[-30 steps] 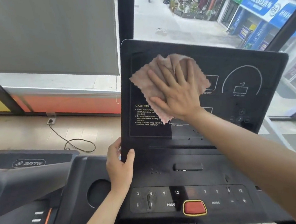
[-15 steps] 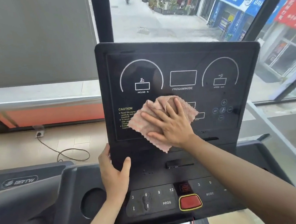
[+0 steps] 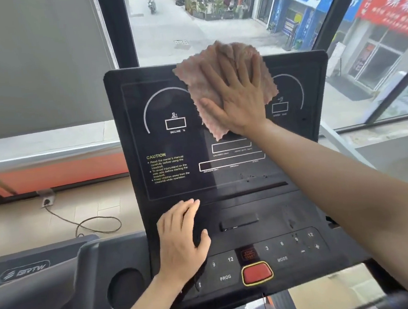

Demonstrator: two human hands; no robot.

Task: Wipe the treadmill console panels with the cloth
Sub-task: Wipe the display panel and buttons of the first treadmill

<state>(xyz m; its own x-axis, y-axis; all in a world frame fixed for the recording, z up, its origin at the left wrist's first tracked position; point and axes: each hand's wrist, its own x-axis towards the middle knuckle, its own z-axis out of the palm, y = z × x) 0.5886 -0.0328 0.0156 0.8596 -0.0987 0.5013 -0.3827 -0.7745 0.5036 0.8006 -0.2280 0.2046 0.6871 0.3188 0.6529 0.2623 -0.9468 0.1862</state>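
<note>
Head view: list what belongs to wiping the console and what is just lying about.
Job in hand: cloth; right hand, pressing it flat; display panel; button panel; left hand, resting flat.

Lying about: cable; socket; cup holder; blind.

Pink cloth (image 3: 199, 77) lay crumpled, spread flat against upper console (image 3: 129, 116), top edge overhanging; console black, upright, tilted back.
</note>
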